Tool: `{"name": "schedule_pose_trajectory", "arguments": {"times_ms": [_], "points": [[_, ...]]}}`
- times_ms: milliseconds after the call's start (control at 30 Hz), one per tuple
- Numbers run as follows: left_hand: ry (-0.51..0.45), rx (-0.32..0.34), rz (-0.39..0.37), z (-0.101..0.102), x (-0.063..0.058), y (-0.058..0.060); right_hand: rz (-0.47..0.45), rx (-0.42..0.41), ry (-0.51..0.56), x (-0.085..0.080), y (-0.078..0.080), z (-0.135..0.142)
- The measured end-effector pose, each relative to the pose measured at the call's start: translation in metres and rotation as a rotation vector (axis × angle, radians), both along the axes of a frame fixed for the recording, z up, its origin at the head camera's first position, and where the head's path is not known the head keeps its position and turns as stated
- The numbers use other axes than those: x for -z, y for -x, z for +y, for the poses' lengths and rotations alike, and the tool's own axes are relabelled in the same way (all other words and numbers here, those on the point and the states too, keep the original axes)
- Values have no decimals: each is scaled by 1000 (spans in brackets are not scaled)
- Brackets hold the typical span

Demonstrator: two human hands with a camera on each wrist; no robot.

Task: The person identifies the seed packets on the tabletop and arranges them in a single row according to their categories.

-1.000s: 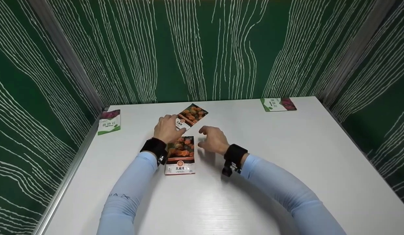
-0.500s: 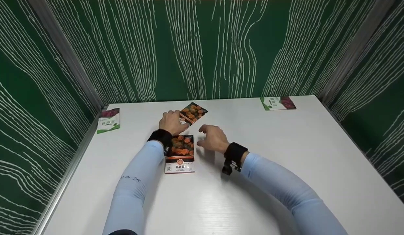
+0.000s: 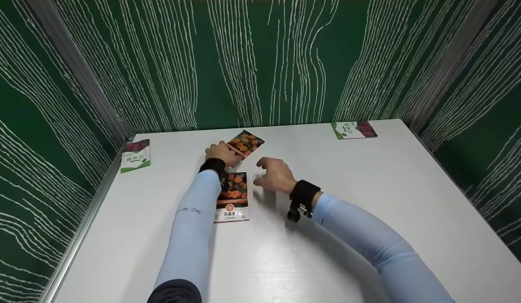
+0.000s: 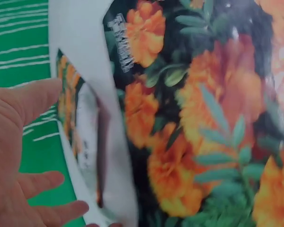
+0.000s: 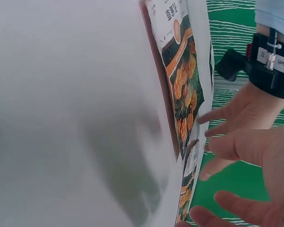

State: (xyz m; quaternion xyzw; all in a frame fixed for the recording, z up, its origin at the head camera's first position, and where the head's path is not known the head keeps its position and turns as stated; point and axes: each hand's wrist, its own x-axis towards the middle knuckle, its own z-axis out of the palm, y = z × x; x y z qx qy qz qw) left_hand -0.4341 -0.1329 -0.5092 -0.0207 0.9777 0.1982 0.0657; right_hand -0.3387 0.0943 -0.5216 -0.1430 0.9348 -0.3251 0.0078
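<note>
A seed packet with orange marigolds [image 3: 247,143] lies aslant near the table's far edge. My left hand [image 3: 222,153] is over its near left end and hides that part; its fingers are spread, as the left wrist view shows the hand [image 4: 12,156] too. Nearer to me, another marigold seed packet [image 3: 233,208] lies straight, partly under my left wrist; in the right wrist view a second layer shows beneath this packet [image 5: 182,78]. To the right of it my right hand [image 3: 277,174] hovers over the table, fingers loosely bent and holding nothing.
At the far left corner lies a green and white packet [image 3: 136,155] with a magenta flower picture. A similar packet [image 3: 354,130] is at the far right. Green walls [image 3: 294,63] with white lines enclose the white table [image 3: 348,176] at the back and sides.
My left hand has moved forward and a little right, over the near end of the far marigold packet. The right hand has stayed almost still. The packets look unmoved.
</note>
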Motion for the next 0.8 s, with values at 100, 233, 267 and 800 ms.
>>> {"name": "schedule_pose_trajectory", "arguments": {"times_ms": [100, 233, 267, 800], "points": [[54, -4, -40, 13, -21, -17, -1, 2, 2, -18, -15, -1], [46, -24, -75, 20, -22, -18, -38, 2, -6, -45, -37, -2], [33, -42, -88, 20, -20, -17, -45, 1, -9, -45, -37, -2], [-12, -170, -103, 24, -18, -12, -101, 47, -38, -42, -31, 6]]}}
